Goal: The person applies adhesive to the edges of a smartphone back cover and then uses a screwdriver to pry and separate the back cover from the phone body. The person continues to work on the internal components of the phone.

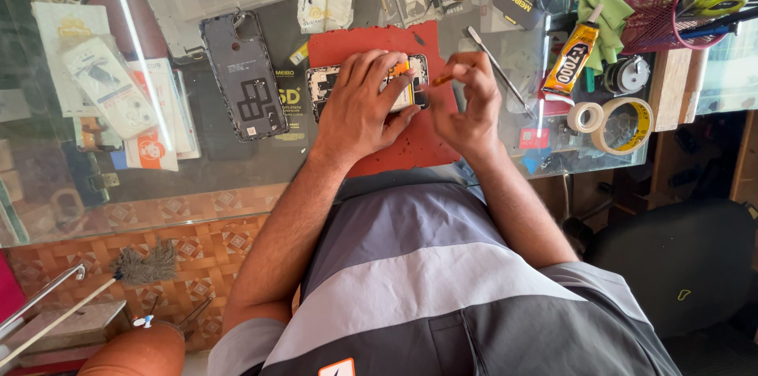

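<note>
Covering the desk, a glass top [237, 163] is seen from above, with patterned floor tiles [181, 242] visible beyond its near edge and a dark chair [679, 265] at the right. A red mat [410, 147] is laid on the glass in front of the person, and on it an opened phone [328, 84] is placed, its back removed so that circuit parts and an orange strip are exposed; most of it is hidden by the hands. A separate back cover [245, 76] is laid to the left of the mat, beside packets and cards. A metal tool [493, 64] is laid to the right of the mat, and further right a glue tube [572, 56], two tape rolls [620, 123] and a red mesh basket [659, 16] with scissors are found. The left hand [359, 107] is spread flat over the phone, fingers loosely curled and pressed on it to keep it in place. The right hand [466, 103] is closed in a pinch around a small orange-handled tool [442, 80], whose tip is pointed at the phone's right end.
</note>
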